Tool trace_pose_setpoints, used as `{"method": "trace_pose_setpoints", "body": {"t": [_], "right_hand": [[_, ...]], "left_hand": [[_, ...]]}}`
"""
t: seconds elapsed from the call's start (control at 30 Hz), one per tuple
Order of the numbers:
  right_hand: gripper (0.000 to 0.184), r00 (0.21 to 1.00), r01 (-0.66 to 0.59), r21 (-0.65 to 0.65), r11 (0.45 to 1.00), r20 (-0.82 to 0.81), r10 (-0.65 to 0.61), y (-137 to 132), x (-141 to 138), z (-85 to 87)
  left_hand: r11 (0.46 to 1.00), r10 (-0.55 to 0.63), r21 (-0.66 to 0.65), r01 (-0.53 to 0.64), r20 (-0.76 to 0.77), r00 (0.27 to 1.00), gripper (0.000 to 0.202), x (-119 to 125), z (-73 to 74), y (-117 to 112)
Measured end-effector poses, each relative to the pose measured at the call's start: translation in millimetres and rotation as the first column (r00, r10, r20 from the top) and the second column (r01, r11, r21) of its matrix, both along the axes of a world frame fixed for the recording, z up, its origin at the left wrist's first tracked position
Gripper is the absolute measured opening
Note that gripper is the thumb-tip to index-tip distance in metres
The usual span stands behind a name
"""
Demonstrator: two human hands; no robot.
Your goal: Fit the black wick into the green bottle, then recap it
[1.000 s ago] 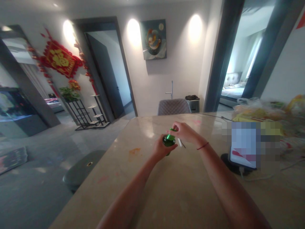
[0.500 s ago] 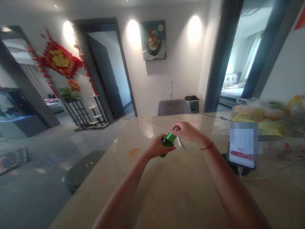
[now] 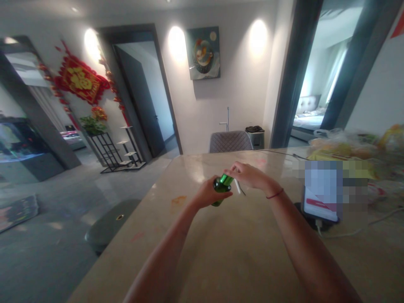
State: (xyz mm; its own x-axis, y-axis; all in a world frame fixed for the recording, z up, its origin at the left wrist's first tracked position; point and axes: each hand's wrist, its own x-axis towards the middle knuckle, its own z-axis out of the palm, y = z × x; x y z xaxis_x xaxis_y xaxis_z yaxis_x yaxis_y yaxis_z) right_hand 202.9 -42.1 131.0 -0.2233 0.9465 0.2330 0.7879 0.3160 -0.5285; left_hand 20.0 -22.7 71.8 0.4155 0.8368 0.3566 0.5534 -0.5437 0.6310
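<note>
Two bare hands, one green glass bottle [image 3: 220, 188] – left hand [image 3: 211, 193], fingers wrapped round its body, holding it over the beige stone counter [image 3: 221, 252]; right hand [image 3: 248, 176], fingers nearly closed at its bright green neck, pinching something too small to tell; thin white stick [image 3: 237, 186] just beside.

Past the far edge of my stone table [image 3: 189, 176] stands a grey chair [image 3: 230, 142], against a pale wall [image 3: 235, 88] with a painting [image 3: 202, 53] between two glowing wall lights [image 3: 177, 44]. To the left, a red hanging ornament [image 3: 80, 80] and a black plant stand [image 3: 107, 151] sit beside a dark open door [image 3: 139, 101], above the grey floor [image 3: 47, 189]. Far right, a doorway [image 3: 311, 75] shows a bed [image 3: 307, 122].
</note>
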Motion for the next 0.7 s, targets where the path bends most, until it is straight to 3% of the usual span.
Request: {"method": "trace_pose_setpoints", "body": {"t": [0.13,0.27,0.43,0.57,0.7], "right_hand": [[0.037,0.998,-0.047,0.005,0.999,-0.04,0.047,3.9,1.6,-6.2],[0.037,0.997,-0.052,0.005,0.999,-0.051,0.052,3.4,0.6,-6.2],[0.034,0.999,0.005,0.012,1.0,0.04,-0.006,1.8,-2.6,-2.3],[0.028,0.999,-0.036,0.019,0.999,0.041,0.036,4.9,-0.5,-6.0],[0.035,0.999,-0.049,-0.018,0.999,-0.013,0.049,5.9,2.5,-7.9]], "left_hand": [[1.0,0.011,-0.003,-0.011,-0.029,1.0,0.057,-0.4,1.1,-2.0],[1.0,0.016,0.012,-0.015,-0.057,0.998,0.057,-0.1,1.2,-2.5],[0.999,0.023,0.025,-0.021,-0.082,0.996,0.061,-0.3,1.5,-1.9],[1.0,0.021,0.011,-0.019,-0.116,0.993,0.06,-0.4,2.1,-2.9],[1.0,0.022,0.001,-0.022,-0.135,0.991,0.062,-0.3,2.9,-4.2]]}}
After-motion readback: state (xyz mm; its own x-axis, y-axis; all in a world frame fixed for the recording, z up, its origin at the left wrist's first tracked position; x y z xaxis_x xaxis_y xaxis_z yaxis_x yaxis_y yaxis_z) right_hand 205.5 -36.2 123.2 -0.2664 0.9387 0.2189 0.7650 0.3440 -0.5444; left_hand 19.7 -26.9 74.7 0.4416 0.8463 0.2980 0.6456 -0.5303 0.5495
